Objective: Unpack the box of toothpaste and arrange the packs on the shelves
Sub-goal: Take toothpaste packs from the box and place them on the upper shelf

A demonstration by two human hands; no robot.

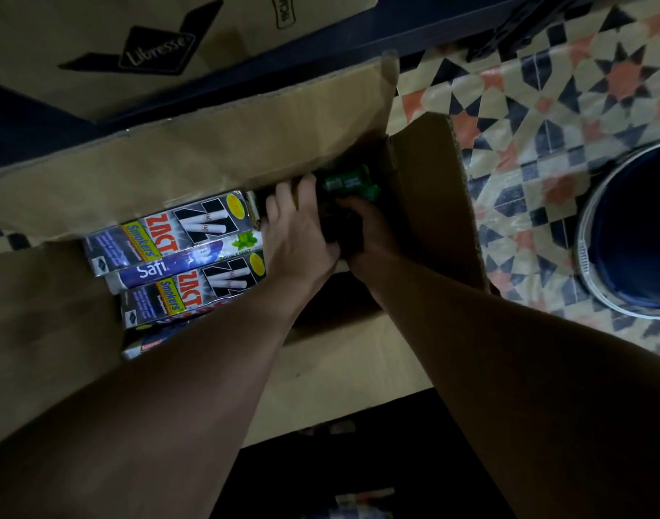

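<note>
An open cardboard box [193,155] stands on the floor below me, its flaps spread wide. On its left side lie toothpaste packs: two black Zact Smokers packs [171,234] [193,294] with a purple-white Safi pack [186,262] between them. Both my hands reach into the dim right side of the box. My left hand [294,234] and my right hand [362,230] grip a dark green bundle of packs [349,183] from either side. The bundle's lower part is hidden by my hands and by shadow.
A Libresse carton [107,46] sits on a dark shelf frame [321,58] beyond the box. A patterned tile floor [545,106] spreads to the right, where a round dark bucket with a metal rim [631,234] stands close to the box flap.
</note>
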